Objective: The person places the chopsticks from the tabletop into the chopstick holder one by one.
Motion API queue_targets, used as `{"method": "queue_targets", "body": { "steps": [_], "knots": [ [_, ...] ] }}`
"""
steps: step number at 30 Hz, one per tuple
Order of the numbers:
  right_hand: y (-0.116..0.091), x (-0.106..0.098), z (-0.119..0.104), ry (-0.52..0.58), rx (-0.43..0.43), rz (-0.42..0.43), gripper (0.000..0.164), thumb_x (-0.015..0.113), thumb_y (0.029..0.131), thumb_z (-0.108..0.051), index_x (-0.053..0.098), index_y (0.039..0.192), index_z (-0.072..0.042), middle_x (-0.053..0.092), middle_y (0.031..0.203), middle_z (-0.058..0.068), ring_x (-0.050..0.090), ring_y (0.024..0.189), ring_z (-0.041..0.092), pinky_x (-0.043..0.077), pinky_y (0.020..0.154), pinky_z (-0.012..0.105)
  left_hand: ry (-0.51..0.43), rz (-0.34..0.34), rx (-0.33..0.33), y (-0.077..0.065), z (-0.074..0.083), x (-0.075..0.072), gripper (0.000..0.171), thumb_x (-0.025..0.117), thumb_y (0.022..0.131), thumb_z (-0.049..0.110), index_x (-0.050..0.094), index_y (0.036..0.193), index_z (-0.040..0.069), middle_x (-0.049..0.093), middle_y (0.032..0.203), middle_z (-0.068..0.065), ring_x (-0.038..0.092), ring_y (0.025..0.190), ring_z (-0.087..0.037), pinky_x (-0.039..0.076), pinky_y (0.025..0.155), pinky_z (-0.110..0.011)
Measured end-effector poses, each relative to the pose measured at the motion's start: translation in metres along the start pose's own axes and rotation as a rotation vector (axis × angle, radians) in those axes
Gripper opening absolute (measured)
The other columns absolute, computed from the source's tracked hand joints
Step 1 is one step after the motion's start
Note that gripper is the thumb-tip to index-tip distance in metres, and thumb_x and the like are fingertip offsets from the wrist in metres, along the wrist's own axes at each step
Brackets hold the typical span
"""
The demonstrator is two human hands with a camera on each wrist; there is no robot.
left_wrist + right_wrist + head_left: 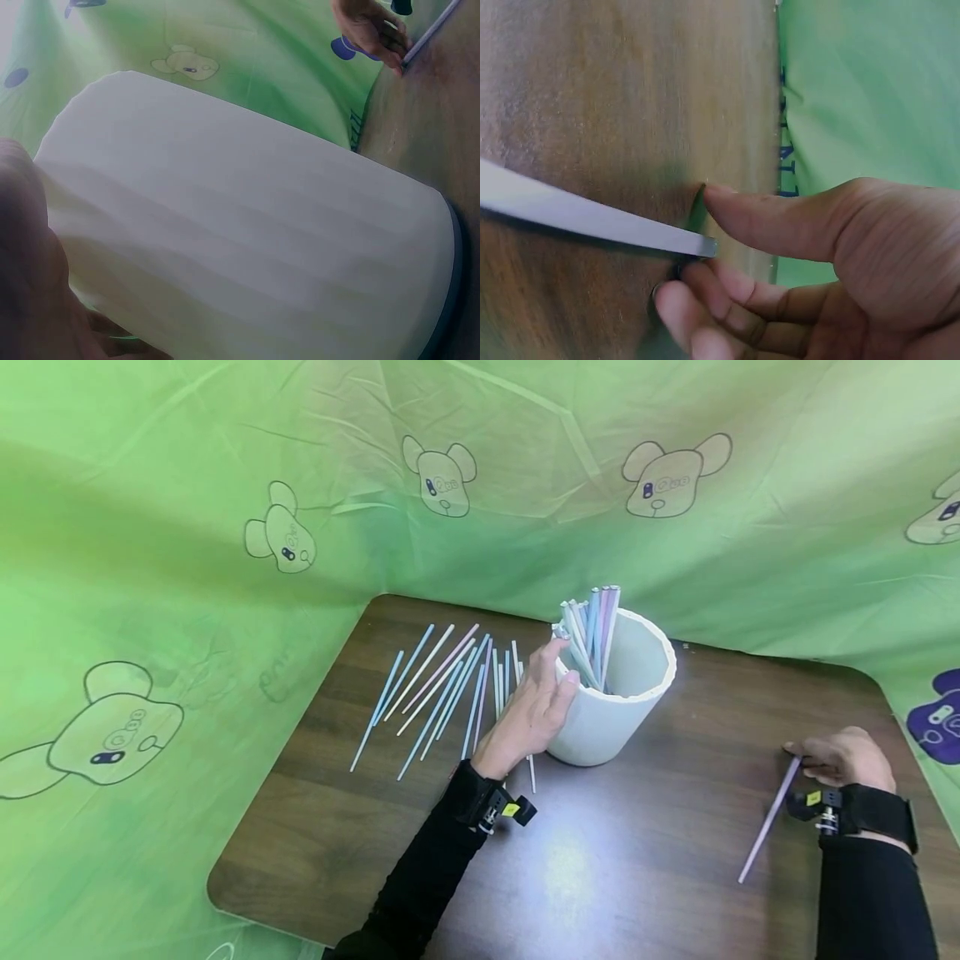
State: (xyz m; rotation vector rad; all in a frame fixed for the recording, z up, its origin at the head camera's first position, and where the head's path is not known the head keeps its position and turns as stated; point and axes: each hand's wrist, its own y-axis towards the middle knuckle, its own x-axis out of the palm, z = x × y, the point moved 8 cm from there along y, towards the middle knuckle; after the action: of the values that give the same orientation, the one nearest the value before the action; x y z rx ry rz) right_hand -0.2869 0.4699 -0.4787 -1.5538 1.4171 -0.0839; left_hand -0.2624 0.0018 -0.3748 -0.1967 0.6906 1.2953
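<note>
My left hand [528, 710] grips the upper left side of a white tapered bucket [600, 731], thumb on the near wall just below the rim; its pale wall [247, 217] fills the left wrist view. Inside the bucket, a bunch of thin pastel sticks [596, 627] leans against the left rim. Far to the right, my right hand [847, 758] is low over the table at the upper end of a lilac straw-like stick [771, 818]. In the right wrist view the stick's end [709, 246] lies between the parted thumb [780, 221] and loosely bent fingers.
Several blue, white and pink sticks [442, 693] lie spread on the brown wooden table [315, 827], left of the bucket and partly behind my left hand. A green printed cloth [525, 552] hangs along the table's back and sides.
</note>
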Motion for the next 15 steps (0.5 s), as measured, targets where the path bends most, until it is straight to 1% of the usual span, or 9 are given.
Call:
{"method": "queue_targets", "body": {
  "steps": [5,9,10,13,15],
  "knots": [
    [0.002,0.007,0.005,0.135,0.014,-0.058,0.03,0.063,0.095,-0.013,0.072,0.067,-0.017,0.07,0.063,-0.005,0.069,0.06,0.008,0.061,0.064,0.025,0.015,0.004,-0.012,-0.001,0.0,-0.001,0.059,0.02,0.103,0.045,0.011,0.158,0.024,0.022,0.167,-0.016,0.039,0.147,-0.031,0.043,0.114,-0.052],
    [0.002,0.012,0.006,0.24,0.004,-0.086,0.033,0.058,0.092,0.001,0.072,0.068,-0.016,0.073,0.065,-0.003,0.072,0.062,0.01,0.062,0.066,0.025,0.022,0.01,-0.017,-0.002,-0.002,-0.002,0.058,0.02,0.103,0.044,0.012,0.157,0.024,0.022,0.166,-0.016,0.043,0.142,-0.031,0.045,0.112,-0.052],
    [0.002,0.012,0.007,0.256,0.003,-0.084,0.033,0.058,0.091,0.003,0.072,0.067,-0.015,0.073,0.065,-0.003,0.072,0.062,0.01,0.062,0.066,0.025,0.02,0.01,-0.014,-0.002,-0.002,-0.002,0.058,0.02,0.103,0.044,0.012,0.157,0.024,0.022,0.166,-0.016,0.043,0.141,-0.031,0.045,0.112,-0.052],
    [0.002,0.01,0.009,0.26,0.004,-0.089,0.032,0.057,0.092,0.003,0.072,0.068,-0.013,0.072,0.067,-0.004,0.07,0.063,0.008,0.062,0.067,0.023,0.012,0.008,-0.001,-0.001,-0.001,-0.001,0.058,0.02,0.103,0.044,0.012,0.157,0.023,0.022,0.166,-0.017,0.042,0.142,-0.031,0.043,0.114,-0.052],
    [0.003,0.007,0.01,0.238,-0.004,-0.075,0.032,0.055,0.092,0.001,0.072,0.069,-0.013,0.071,0.067,-0.005,0.069,0.063,0.006,0.062,0.067,0.023,0.006,0.006,0.001,0.0,-0.001,0.001,0.059,0.02,0.103,0.045,0.013,0.157,0.022,0.022,0.166,-0.017,0.042,0.143,-0.031,0.042,0.115,-0.052]
  ]
}}
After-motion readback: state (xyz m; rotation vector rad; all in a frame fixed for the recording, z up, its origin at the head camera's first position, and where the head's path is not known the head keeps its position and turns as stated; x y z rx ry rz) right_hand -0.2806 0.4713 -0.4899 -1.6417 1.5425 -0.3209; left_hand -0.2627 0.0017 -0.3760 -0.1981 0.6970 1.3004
